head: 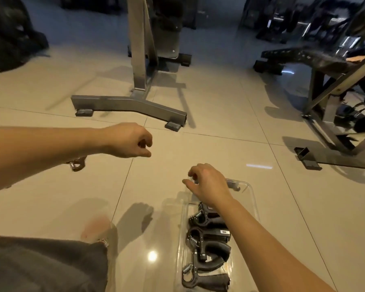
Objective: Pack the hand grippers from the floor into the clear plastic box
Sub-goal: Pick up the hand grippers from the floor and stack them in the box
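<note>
Reaching out over the tiled floor (pixel 219 148), the left hand (pixel 131 141) hovers with its fingers loosely curled under and nothing visibly in them. Below its forearm one hand gripper (pixel 77 163) lies on the tiles. It is mostly hidden by the arm, so only its metal spring end and a dark bit of handle show. The right hand (pixel 209 184) is over the far end of the clear plastic box (pixel 253 199), which stands on the floor at the lower right of the view. Its fingers bend down toward the box's far left corner, and a grey bit shows just beneath them; whether they pinch it or merely hover above it I cannot tell. Just beside that hand, at the far end of the box, a grey handle (pixel 233 184) lies close to the wall. Nearer the person, a row of black grippers (pixel 209 239) fills the rest of the box. They lie side by side with their coil springs toward the left wall and their handles toward the right, partly crossed by the right forearm. Dark shorts (pixel 44 264) cover the lower left corner. Farther off, a grey metal stand (pixel 126 104) rests its foot on the tiles, and a black bench (pixel 303 57) stands well apart at the right.
</note>
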